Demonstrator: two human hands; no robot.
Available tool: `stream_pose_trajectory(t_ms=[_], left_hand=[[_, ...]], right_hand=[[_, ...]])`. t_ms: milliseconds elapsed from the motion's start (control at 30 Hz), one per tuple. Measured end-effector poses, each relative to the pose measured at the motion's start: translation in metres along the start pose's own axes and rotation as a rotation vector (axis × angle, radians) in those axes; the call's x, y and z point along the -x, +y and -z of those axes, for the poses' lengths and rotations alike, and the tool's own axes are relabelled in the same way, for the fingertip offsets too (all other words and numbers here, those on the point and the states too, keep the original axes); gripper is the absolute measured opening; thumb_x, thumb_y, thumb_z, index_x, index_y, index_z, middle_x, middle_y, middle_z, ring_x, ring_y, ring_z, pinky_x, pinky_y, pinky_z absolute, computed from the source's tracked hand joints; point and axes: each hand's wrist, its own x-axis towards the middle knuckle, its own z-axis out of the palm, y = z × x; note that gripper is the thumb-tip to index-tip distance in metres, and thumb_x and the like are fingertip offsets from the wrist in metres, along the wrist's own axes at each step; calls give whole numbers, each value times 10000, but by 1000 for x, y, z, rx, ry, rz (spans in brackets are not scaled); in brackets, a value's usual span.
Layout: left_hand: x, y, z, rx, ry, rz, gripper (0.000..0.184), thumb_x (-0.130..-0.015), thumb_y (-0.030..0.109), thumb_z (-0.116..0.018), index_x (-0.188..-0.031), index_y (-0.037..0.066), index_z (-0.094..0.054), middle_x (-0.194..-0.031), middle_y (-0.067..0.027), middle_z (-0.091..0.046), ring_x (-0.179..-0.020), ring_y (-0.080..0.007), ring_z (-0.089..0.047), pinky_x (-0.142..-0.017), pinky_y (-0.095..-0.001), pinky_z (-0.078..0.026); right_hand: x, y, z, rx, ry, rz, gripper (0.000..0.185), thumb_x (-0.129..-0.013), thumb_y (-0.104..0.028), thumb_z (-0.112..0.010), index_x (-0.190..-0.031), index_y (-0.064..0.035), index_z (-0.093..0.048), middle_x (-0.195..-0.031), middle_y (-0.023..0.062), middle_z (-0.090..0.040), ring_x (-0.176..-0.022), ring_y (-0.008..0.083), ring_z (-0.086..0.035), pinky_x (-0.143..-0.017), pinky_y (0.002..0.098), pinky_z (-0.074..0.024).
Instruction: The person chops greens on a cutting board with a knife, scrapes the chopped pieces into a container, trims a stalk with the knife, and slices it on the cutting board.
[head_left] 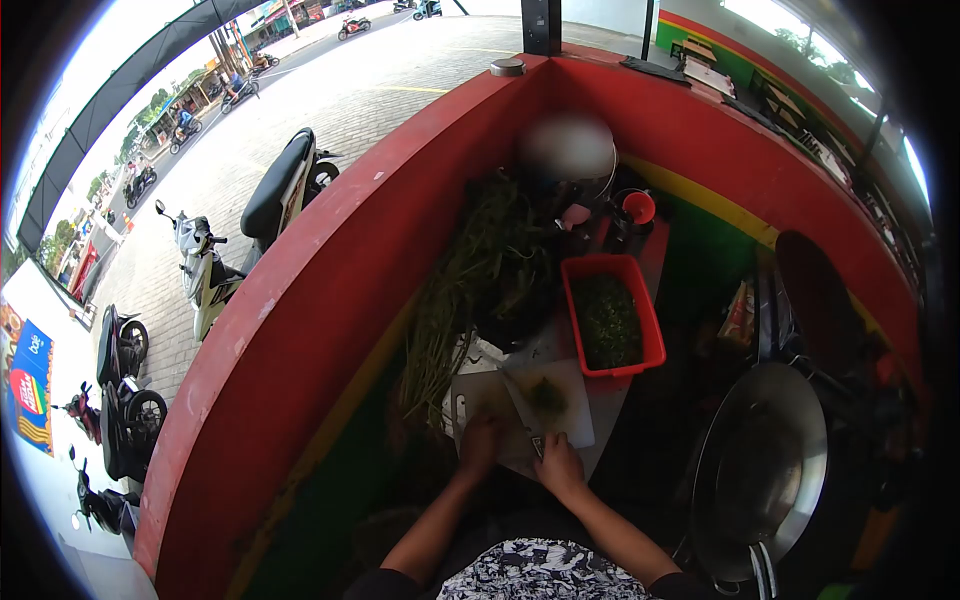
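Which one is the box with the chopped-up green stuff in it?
Find the big curved red wall, then the white cutting board inside it. Just past the board is an open red tub with rounded corners. It's much bigger than the round red cup behind it, and holds chopped greens.

In front of you there is a narrow counter (612, 425), and its visible surface looks pale near you and reddish farther away. On its near part, a white cutting board (582, 408) lies flat. Just beyond the board, toward your right, stands a red tub (654, 345). At your left, a heap of long green stalks (435, 330) spreads beside the board. Farther back you have a small red cup (638, 208); what is under it is too dark to tell.
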Motion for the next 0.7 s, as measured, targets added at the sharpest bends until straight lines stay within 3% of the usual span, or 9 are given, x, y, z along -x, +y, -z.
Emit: stream_pose_trajectory(t_ms=[100,167,267,367,500,567,700], left_hand=[[-4,-2,-10,-138,-82,-42,220,-856,122,-617,-1007,48,-757,-1081,-182,-687,-1043,-384,-653,-933,-469,-521],[-3,-11,-18,-174,-95,-181,265,-874,131,-583,-1074,55,-739,-1101,-177,-686,-1055,-373,-653,-936,-474,-522],[-2,-12,-15,-71,-13,-229,310,-880,129,-568,-1149,70,-709,-1113,-166,-684,-1081,-357,-650,-945,-477,-518],[-1,-15,-18,-76,-90,-147,302,-853,113,-590,-1125,61,-709,-1141,-163,-677,-1128,-371,-628,-1001,-469,-494],[-13,-11,-26,-156,-120,-134,265,-864,124,-592,-1091,52,-708,-1140,-173,-650,-1119,-379,-613,-986,-485,-490],[-23,-6,-33,-239,-30,-187,217,-843,100,-596,-1035,45,-681,-1035,-172,-633,-1071,-375,-609,-963,-487,-494],[-38,-2,-37,-285,4,-177,213,-847,125,-617,-1031,48,-693,-1048,-177,-630,-1089,-376,-602,-966,-497,-488]], right_hand=[[-3,0,-7,-94,-13,-12,513,-825,-165,-731,-1225,65,-507,-1149,293,-593,-976,488,-648,-837,526,-554],[-3,2,-12,-179,62,-82,455,-860,-155,-691,-1203,84,-511,-1097,316,-625,-939,498,-656,-831,546,-548],[4,9,-9,-264,108,-122,343,-921,-157,-637,-1155,77,-543,-1022,313,-655,-910,495,-665,-799,548,-550],[21,14,-5,-287,177,-33,302,-974,-178,-595,-1169,52,-582,-981,277,-668,-905,477,-670,-776,544,-553],[39,16,0,-235,136,-17,336,-993,-191,-584,-1262,11,-599,-984,243,-675,-872,458,-675,-750,534,-556],[37,22,-4,-172,88,-66,406,-996,-196,-585,-1362,-21,-574,-988,228,-670,-854,443,-676,-738,520,-559],[27,21,-1,-161,114,-108,423,-1000,-201,-582,-1385,-27,-564,-981,228,-664,-847,437,-677,-733,515,-560]])
